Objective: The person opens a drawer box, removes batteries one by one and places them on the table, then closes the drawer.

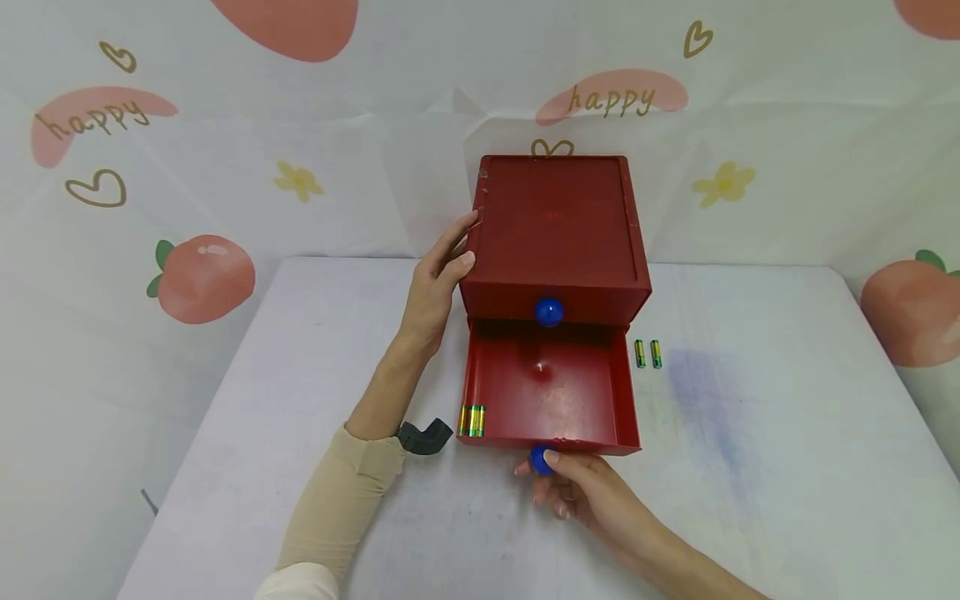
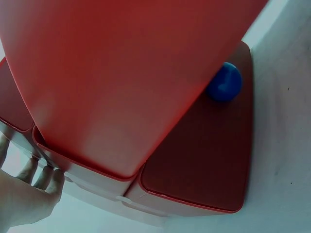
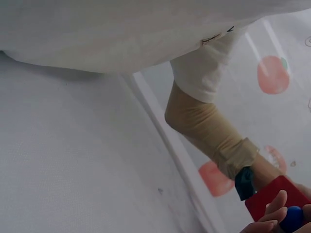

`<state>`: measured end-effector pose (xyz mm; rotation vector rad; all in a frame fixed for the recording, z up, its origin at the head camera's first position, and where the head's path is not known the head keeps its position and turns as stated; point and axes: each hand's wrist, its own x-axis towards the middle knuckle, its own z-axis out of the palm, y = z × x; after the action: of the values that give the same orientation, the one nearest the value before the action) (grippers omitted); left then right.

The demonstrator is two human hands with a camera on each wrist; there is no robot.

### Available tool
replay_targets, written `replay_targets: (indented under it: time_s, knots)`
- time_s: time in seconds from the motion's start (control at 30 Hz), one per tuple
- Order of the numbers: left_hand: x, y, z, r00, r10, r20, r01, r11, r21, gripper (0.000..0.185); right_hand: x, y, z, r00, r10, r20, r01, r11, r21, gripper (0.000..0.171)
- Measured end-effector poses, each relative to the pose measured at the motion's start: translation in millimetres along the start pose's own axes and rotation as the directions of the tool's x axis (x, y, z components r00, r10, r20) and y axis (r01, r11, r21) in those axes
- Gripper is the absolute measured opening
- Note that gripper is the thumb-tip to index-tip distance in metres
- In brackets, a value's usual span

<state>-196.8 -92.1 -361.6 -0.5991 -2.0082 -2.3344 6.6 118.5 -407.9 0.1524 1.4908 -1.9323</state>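
Note:
A red drawer cabinet [image 1: 555, 221] stands at the back of the table, with one drawer [image 1: 558, 387] pulled far out toward me. My right hand [image 1: 592, 496] pinches the blue knob [image 1: 542, 460] on that drawer's front, thumb on top. In the right wrist view only the fingertips [image 3: 278, 213] show, round the same knob. Against the cabinet's left side rests my left hand [image 1: 435, 292], fingers spread along the wall. Inside the drawer's front left corner lie several green and gold batteries [image 1: 472, 421] side by side.
Right of the drawer, two more batteries [image 1: 648, 353] lie on the white table [image 1: 750, 467]. Another drawer above, with its own blue knob [image 1: 549, 312], sits closed. A printed cloth [image 1: 405, 167] hangs behind the cabinet. A dark wrist mount [image 1: 425, 437] juts from the left wrist.

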Motion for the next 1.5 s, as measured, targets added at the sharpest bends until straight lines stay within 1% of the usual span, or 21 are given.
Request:
replay_targets:
  time_s: [0.2, 0.4, 0.53, 0.67, 0.83, 0.93, 1.0, 1.1, 1.2, 1.37, 1.5]
  knots:
    - [0.0, 0.2, 0.6, 1.0, 0.019, 0.0, -0.019, 1.0, 0.002, 0.051, -1, 3, 0, 1.0, 0.011, 0.013, -0.011, 1.0, 0.001, 0.044]
    - [-0.3, -0.1, 0.4, 1.0, 0.02, -0.003, -0.02, 1.0, 0.011, 0.052, -2, 5, -2, 0.999, 0.023, 0.031, -0.022, 0.999, -0.034, 0.046]
    - [-0.6, 0.1, 0.4, 1.0, 0.018, -0.006, -0.018, 1.0, 0.016, 0.052, -4, 5, -6, 0.996, 0.03, 0.081, -0.025, 0.998, -0.062, 0.045]
    - [-0.7, 0.4, 0.4, 1.0, 0.019, 0.0, -0.019, 1.0, 0.014, 0.052, -7, 6, -9, 0.988, 0.028, 0.151, -0.012, 0.994, -0.106, 0.043]
    - [-0.4, 1.2, 0.6, 1.0, 0.02, -0.001, -0.02, 1.0, 0.008, 0.053, -12, 4, -10, 0.968, -0.012, 0.251, 0.056, 0.984, -0.167, 0.038]
    - [0.1, 1.1, 0.3, 1.0, 0.021, -0.003, -0.021, 1.0, 0.001, 0.052, -15, 0, -9, 0.952, -0.041, 0.304, 0.095, 0.981, -0.167, 0.035]
    - [0.3, 1.1, 0.4, 1.0, 0.021, -0.005, -0.021, 1.0, -0.002, 0.052, -16, -3, -9, 0.943, -0.041, 0.329, 0.101, 0.981, -0.166, 0.033]
    - [0.1, 0.8, 0.1, 1.0, 0.021, -0.004, -0.021, 1.0, -0.001, 0.052, -20, -10, -6, 0.934, -0.042, 0.354, 0.111, 0.978, -0.176, 0.031]
    - [0.0, 0.3, -0.4, 1.0, 0.017, -0.005, -0.017, 1.0, -0.004, 0.052, -23, -18, -4, 0.928, -0.064, 0.367, 0.143, 0.971, -0.192, 0.029]
    - [-0.4, 0.3, 0.0, 1.0, 0.016, 0.001, -0.016, 1.0, -0.011, 0.052, -27, -33, -3, 0.905, -0.153, 0.398, 0.246, 0.95, -0.192, 0.027]
    - [-0.6, 0.1, 0.9, 1.0, 0.014, 0.012, -0.014, 1.0, -0.014, 0.053, -28, -41, -3, 0.885, -0.23, 0.405, 0.336, 0.918, -0.212, 0.025]
